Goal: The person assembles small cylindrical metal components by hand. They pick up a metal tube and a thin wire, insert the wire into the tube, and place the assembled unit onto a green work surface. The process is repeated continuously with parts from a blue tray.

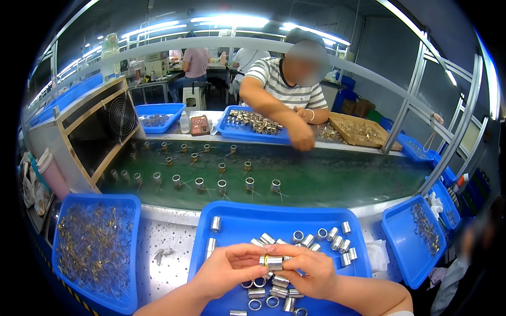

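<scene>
Pinched between the fingers and thumbs of the left hand [225, 269] and the right hand [312, 269], a shiny metal cylinder [272, 262] lies on its side, a yellow band [266, 262] near its left end. Both grips are closed on it—held above a large blue tray [253, 215] scattered with similar loose cylinders [337, 243]. Beyond, small upright tubes [222, 189] with thin wires stand in rows on a green belt [327, 192]. Across it, a co-worker's hand [301, 137] reaches over the belt.
</scene>
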`<state>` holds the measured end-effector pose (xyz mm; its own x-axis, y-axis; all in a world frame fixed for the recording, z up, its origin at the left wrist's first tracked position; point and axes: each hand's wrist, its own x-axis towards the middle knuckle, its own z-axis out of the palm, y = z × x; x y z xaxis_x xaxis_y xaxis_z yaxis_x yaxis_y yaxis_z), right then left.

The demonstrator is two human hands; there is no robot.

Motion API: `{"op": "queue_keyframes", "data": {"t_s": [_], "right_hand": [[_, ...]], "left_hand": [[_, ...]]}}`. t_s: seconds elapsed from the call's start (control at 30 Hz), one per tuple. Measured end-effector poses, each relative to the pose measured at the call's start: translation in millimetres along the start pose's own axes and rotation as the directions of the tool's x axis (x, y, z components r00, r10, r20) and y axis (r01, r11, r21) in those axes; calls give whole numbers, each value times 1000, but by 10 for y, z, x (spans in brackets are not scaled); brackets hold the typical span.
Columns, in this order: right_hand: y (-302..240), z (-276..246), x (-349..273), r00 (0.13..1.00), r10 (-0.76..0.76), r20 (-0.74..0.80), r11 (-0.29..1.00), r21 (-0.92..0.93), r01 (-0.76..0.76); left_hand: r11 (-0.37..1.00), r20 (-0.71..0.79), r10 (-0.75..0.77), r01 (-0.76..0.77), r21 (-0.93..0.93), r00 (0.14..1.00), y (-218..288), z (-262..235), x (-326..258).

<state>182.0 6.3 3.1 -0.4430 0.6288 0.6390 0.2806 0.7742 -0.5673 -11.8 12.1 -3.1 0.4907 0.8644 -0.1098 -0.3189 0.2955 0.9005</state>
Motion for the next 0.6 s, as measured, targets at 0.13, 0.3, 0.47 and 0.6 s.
{"op": "queue_keyframes", "data": {"t_s": [0.13,0.3,0.47,0.6], "right_hand": [[-7,1,20,1000,4,-11,1000,-28,-4],[63,43,-20,999,-30,-31,999,-25,29],[28,24,-14,1000,-22,-13,998,-51,22],[70,32,-40,1000,-12,-25,999,-38,11]], "left_hand": [[1000,21,-7,8,-6,1000,12,-30,11],[999,63,21,-18,-40,998,-22,-43,58],[995,57,80,-77,-63,995,-27,-28,40],[996,67,59,-54,-74,996,-38,-48,52]]}}
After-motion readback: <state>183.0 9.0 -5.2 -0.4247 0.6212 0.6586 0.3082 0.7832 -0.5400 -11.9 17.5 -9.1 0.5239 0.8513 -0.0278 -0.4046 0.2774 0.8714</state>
